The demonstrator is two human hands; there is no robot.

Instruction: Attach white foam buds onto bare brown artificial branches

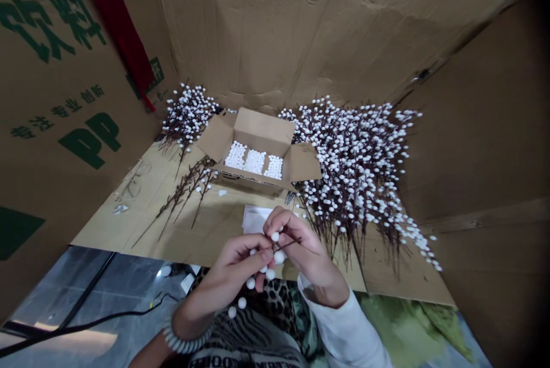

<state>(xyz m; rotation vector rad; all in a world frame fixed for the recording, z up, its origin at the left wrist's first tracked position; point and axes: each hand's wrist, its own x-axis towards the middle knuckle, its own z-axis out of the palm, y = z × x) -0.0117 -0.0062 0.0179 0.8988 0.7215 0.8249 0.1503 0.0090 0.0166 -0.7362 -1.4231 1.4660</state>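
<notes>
Near the table's front edge, my left hand [243, 265] is closed around a thin brown artificial branch. Round white balls [270, 273] dot this branch, and some hang below the hand towards my lap. My right hand [307, 250] meets the left one, its thumb and forefinger closed at a white ball [275, 237] by the upper end. A dark twig tip [294, 241] sticks out across the right palm. Fingers cover much of the branch. Beyond the hands, an opened cardboard box [262, 127] holds small white balls [254, 161] in several groups.
A big heap of white-berry branches [348, 167] fills the right, with a smaller bunch [189, 110] at back left. Bare brown twigs [178, 190] lie left of the box. White paper [255, 219] lies behind my hands. Tall cardboard walls [266, 35] enclose the table.
</notes>
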